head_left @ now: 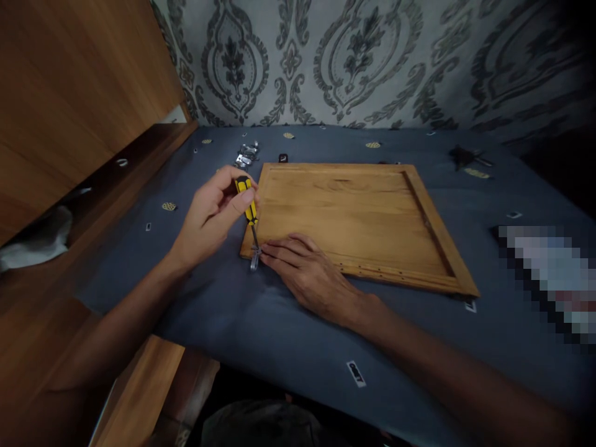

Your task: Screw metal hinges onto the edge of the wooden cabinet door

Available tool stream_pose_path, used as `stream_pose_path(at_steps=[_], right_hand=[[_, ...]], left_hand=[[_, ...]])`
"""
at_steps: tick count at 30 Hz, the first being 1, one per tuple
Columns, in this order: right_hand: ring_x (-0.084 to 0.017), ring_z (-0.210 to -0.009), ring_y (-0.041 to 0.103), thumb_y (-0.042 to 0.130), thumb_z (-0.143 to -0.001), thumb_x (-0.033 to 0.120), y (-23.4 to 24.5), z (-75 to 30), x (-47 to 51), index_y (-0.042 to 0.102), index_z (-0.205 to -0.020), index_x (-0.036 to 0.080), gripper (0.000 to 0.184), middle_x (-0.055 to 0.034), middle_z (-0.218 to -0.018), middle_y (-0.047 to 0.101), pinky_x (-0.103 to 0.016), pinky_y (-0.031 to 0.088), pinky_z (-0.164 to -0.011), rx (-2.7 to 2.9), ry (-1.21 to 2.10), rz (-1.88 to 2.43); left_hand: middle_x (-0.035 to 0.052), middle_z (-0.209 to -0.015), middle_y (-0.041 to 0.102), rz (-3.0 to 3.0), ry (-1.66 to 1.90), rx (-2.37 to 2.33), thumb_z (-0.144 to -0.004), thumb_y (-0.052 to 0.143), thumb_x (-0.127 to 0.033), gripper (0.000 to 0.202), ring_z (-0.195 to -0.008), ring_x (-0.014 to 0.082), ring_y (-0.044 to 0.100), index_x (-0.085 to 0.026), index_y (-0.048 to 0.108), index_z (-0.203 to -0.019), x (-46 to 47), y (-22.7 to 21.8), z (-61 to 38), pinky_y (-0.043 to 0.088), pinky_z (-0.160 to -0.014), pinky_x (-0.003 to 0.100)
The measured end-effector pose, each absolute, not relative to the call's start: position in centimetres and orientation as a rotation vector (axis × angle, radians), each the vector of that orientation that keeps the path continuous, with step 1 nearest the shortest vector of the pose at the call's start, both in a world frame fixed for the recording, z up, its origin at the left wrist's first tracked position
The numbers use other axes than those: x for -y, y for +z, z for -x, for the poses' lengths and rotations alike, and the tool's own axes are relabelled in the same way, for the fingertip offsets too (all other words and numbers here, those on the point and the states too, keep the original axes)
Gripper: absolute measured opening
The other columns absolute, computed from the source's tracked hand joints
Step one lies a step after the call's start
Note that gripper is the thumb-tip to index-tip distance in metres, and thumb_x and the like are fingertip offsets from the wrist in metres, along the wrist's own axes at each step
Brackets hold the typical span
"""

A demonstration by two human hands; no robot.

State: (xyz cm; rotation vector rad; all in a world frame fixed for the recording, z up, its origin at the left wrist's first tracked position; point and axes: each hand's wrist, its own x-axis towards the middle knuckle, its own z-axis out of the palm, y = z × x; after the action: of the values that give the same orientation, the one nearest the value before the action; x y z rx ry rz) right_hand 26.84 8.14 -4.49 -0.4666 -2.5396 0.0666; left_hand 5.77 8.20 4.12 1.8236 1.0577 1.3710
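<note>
My left hand (212, 211) is wrapped round the yellow and black handle of a screwdriver (248, 202), its shaft slanting down. The tip meets a small metal cabinet hinge (254, 257) at the near left corner of a framed wooden panel (344, 211). My right hand (311, 276) lies over the panel's near edge, fingers close together, with the fingertips against the hinge beside the screwdriver tip. Its thumb is hidden. Whatever screw sits under the tip is too small to make out.
Several loose metal hinges (246, 154) lie behind the panel's far left corner. A dark object (465, 156) is at the back right, and a pixelated item (554, 273) is at the right. Wooden furniture (84, 93) borders the left side of the dark blue cloth (261, 335).
</note>
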Motion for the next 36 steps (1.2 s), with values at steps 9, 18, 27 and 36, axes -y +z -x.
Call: stream_pose_path(at_steps=[9,18,27,36], right_hand=[[-0.025,-0.116,0.062,0.046,-0.1,0.011,-4.8,-26.7,-8.4,0.067,-0.125,0.011,0.033,-0.0129,-0.125,0.071,-0.046,0.051,-0.104,2.497,0.078,0.433],[-0.025,-0.11,0.064,0.043,-0.101,0.01,-4.7,-26.5,-8.5,0.069,-0.121,0.013,0.033,-0.0131,-0.118,0.073,-0.047,0.055,-0.099,2.466,0.125,0.418],[-0.025,-0.112,0.064,0.046,-0.099,0.009,-4.9,-26.5,-8.5,0.069,-0.123,0.014,0.034,-0.0133,-0.121,0.073,-0.049,0.053,-0.101,2.482,0.152,0.432],[-0.025,-0.111,0.063,0.044,-0.101,0.011,-4.9,-26.5,-8.6,0.069,-0.122,0.011,0.032,-0.013,-0.119,0.073,-0.048,0.052,-0.101,2.471,0.149,0.408]], left_hand=[[-0.0048,-0.066,0.04,-1.37,1.518,-0.886,-0.092,0.064,-0.05,0.036,-0.054,0.0074,0.039,-0.02,0.049,-0.079,-8.3,2.8,-9.4,0.04,-0.052,0.02],[-0.0073,-0.057,0.028,-1.231,1.676,-0.854,-0.088,0.067,-0.058,0.05,-0.044,0.0057,0.026,-0.02,0.041,-0.069,-8.4,2.3,-10.6,0.025,-0.038,0.017],[-0.0082,-0.053,0.027,-1.335,1.715,-0.87,-0.085,0.066,-0.066,0.055,-0.042,0.0054,0.023,-0.021,0.039,-0.07,-8.8,2.1,-10.6,0.024,-0.037,0.018],[-0.0077,-0.054,0.027,-1.362,1.707,-0.933,-0.088,0.061,-0.068,0.055,-0.043,0.0059,0.026,-0.021,0.038,-0.068,-8.8,2.1,-10.6,0.027,-0.038,0.018]])
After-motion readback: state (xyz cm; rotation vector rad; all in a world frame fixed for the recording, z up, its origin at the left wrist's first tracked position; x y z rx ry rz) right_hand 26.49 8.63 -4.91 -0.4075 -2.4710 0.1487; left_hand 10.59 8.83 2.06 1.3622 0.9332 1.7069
